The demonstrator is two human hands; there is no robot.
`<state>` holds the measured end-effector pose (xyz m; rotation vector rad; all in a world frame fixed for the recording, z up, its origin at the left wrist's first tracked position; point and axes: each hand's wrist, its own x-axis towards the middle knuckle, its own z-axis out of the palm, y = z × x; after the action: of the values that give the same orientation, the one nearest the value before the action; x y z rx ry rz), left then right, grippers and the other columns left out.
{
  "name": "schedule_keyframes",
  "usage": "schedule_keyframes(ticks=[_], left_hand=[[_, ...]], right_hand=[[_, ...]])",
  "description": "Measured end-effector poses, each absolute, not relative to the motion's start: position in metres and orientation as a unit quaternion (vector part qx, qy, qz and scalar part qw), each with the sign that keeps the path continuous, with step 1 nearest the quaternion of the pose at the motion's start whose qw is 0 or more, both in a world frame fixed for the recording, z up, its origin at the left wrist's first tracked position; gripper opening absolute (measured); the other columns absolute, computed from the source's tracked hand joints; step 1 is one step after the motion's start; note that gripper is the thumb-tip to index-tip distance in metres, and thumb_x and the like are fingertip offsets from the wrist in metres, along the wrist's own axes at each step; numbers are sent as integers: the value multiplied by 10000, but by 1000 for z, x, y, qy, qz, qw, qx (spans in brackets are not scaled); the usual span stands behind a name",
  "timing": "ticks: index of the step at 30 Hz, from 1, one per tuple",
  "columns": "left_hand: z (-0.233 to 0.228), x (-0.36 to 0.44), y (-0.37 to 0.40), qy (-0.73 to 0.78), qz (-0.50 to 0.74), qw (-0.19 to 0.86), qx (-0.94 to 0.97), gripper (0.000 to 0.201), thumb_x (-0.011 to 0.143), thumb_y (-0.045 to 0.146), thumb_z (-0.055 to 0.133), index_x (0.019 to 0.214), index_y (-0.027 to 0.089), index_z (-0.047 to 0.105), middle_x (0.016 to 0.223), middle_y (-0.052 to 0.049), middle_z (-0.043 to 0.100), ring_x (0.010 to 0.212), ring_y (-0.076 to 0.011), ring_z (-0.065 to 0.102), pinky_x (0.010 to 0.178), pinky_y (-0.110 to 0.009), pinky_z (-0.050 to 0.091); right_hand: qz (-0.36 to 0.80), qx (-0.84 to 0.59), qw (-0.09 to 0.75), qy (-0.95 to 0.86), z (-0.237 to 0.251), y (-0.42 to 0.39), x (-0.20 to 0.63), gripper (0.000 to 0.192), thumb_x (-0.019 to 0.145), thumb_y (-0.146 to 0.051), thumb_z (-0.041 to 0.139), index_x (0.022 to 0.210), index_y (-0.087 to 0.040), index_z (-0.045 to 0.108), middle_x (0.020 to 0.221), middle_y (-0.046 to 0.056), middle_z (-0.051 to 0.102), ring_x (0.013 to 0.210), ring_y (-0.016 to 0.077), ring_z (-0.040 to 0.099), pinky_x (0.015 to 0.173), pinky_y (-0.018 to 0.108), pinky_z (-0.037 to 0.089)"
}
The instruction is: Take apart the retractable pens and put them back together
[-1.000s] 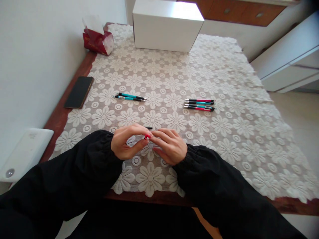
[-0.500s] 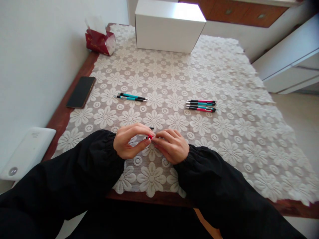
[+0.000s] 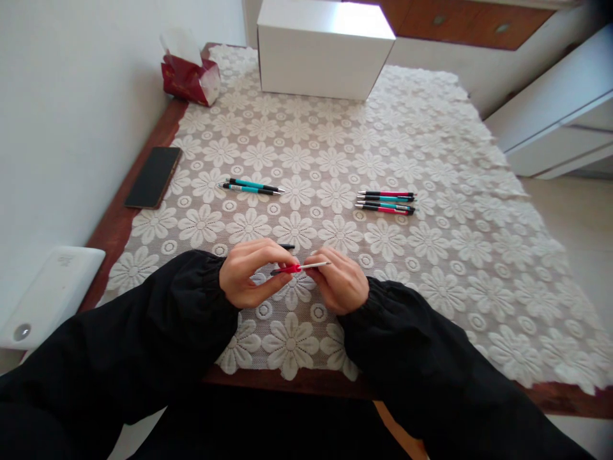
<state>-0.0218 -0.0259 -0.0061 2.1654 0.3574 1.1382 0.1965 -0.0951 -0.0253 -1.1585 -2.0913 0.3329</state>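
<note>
Between the clamped fingers of left hand (image 3: pixel 249 278) and right hand (image 3: pixel 338 287), thin refill (image 3: pixel 313 264) now drawn out of pink pen (image 3: pixel 286 270).

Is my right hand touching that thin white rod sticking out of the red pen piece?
Touching. In the head view the right hand pinches the thin white rod between its fingertips, with no gap, while the left hand holds the red pen piece.
</note>
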Motion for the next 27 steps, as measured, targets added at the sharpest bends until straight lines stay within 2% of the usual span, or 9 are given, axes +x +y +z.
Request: schedule_keyframes(ticks=[5,9,18,27], left_hand=[[-7,-23,-25,137,417,326,837,217,860,96,711,1064,165,689,873,-53,755,740,-143,689,702,-267,567],[-8,-25,-25,149,408,321,841,218,861,93,710,1068,158,694,860,-48,749,720,-134,665,687,-263,553],[-4,-23,-26,151,395,321,847,209,883,86,692,1078,159,703,914,-65,775,744,-135,665,698,-264,556],[-4,-23,-26,154,396,320,847,197,885,93,693,1066,168,713,905,-59,780,723,-128,668,683,-250,556]], right_hand=[[324,-476,565,-591,-13,-101,199,67,1013,-217,540,1023,-238,603,831,0,630,697,140,607,611,278,475],[380,-414,675,-478,-5,-101,199,57,983,-286,623,985,-230,634,802,-2,631,664,134,605,599,282,482],[325,-419,706,-469,4,-105,195,83,942,-324,686,949,-246,661,758,4,630,651,150,619,555,284,492],[320,-421,695,-488,5,-107,196,76,946,-316,690,950,-242,673,764,2,632,656,146,630,574,284,524]])
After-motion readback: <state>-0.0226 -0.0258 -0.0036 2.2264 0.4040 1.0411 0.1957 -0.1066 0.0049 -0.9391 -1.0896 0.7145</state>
